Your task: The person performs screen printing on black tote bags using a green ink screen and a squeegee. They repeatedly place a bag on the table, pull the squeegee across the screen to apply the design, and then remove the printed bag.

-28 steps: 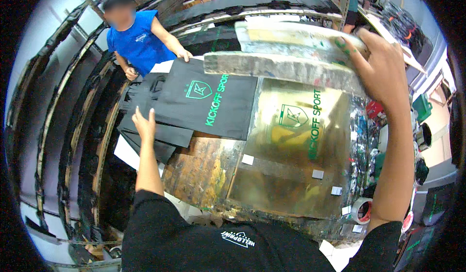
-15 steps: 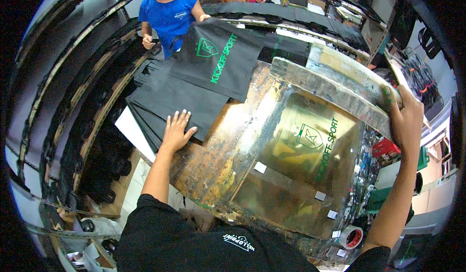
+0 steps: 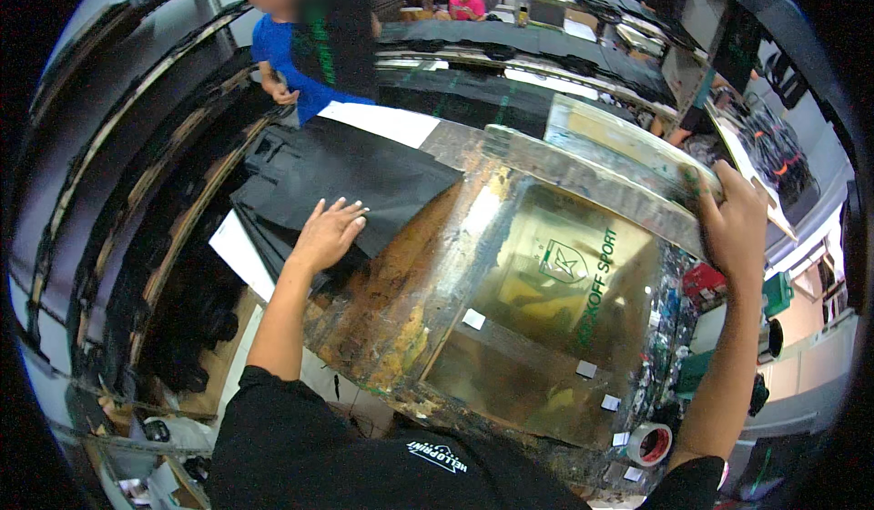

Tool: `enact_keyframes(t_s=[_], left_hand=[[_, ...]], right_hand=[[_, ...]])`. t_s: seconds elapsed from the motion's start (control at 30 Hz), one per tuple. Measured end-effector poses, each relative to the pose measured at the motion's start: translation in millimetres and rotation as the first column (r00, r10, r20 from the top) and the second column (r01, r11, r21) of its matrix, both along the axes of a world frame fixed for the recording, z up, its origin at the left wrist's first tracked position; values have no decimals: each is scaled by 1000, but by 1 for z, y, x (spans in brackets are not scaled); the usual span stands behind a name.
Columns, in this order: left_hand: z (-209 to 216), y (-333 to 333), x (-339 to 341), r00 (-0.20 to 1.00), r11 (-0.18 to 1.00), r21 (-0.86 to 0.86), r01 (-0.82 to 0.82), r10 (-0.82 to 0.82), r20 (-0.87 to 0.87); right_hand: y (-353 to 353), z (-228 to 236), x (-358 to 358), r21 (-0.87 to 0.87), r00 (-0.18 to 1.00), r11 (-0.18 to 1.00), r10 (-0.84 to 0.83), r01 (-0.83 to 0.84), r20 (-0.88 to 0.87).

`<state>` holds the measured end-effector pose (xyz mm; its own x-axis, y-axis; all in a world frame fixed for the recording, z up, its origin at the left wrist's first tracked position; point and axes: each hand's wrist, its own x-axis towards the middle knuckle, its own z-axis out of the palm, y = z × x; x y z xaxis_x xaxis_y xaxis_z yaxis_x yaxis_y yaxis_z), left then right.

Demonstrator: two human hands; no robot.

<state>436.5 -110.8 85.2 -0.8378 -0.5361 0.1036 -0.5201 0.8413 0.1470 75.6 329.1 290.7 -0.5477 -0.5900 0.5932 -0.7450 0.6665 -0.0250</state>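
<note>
Black sheets [image 3: 364, 169] lie in a loose, overlapping stack on the left side of the stained desk [image 3: 382, 314], the uppermost one showing no print on its visible face. The person's left hand [image 3: 330, 235] is over the near edge of that stack, palm down with the fingers extended and slightly apart, gripping nothing that shows; whether it presses on the top sheet or only hovers is hard to tell. The right hand [image 3: 733, 223] is curled around the right end of a worn, paint-marked frame [image 3: 592, 175], which is tilted up at the far side of the desk. Below the frame, a glossy amber board [image 3: 519, 346] carries a green crest and lettering with no black sheet over it, and small white squares [image 3: 587, 369] sit on it and beyond its right end, near a roll of tape [image 3: 650, 444]. Across the desk, a co-worker [image 3: 273, 50] in blue holds up a black piece [image 3: 350, 41] with green printing. Judging by this, the step in hand is the changeover between prints, with the frame held clear and a fresh sheet about to be taken. Such a move would call for the left fingers to separate just the top sheet and lay it flat against the white squares, while the right hand keeps the frame up.
</note>
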Motion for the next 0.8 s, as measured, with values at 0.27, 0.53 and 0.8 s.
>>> enact_keyframes(t_s=[0.27,0.53,0.8], left_hand=[[-57,177,-115,902,901,190,390,-416,120],[-123,314,-230,705,704,51,708,-709,11],[-136,396,-234,728,723,90,685,-672,-138]], right_hand=[[2,-15,-9,-30,984,998,42,-48,-172],[6,-26,-23,-87,975,992,66,-86,-211],[6,-6,-15,-85,989,993,74,-85,-124]])
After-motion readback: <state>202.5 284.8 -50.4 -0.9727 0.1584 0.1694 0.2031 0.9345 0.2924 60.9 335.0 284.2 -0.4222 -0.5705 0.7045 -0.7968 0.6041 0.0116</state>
